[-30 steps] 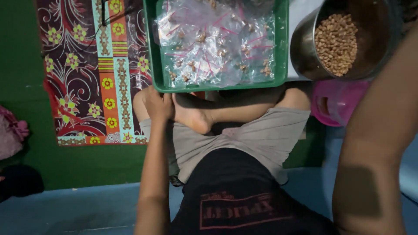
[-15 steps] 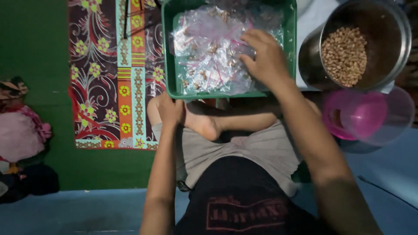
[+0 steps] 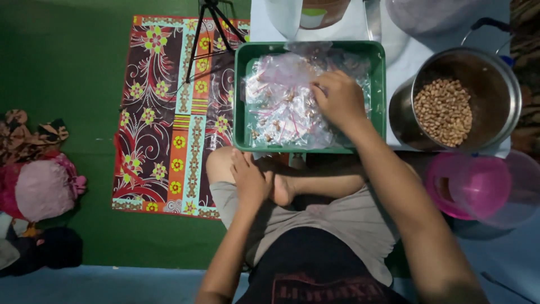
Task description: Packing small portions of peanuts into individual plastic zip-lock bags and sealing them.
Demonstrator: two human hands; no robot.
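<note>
Right hand [image 3: 339, 100] rests fingers curled on the pile of small clear plastic bags [image 3: 287, 104] in one green plastic tray [image 3: 241, 95], far centre. Left hand [image 3: 249, 179] lies flat on the knee. One steel pot of peanuts [image 3: 444, 110] sits right.

heap of small clear plastic bags [image 3: 281, 107] with nuts inside, filling green tray [image 3: 241, 101]

Black T-shirt [image 3: 315, 270] with faded red print, grey-beige shorts [image 3: 337, 225], bare arms, bare feet
</note>
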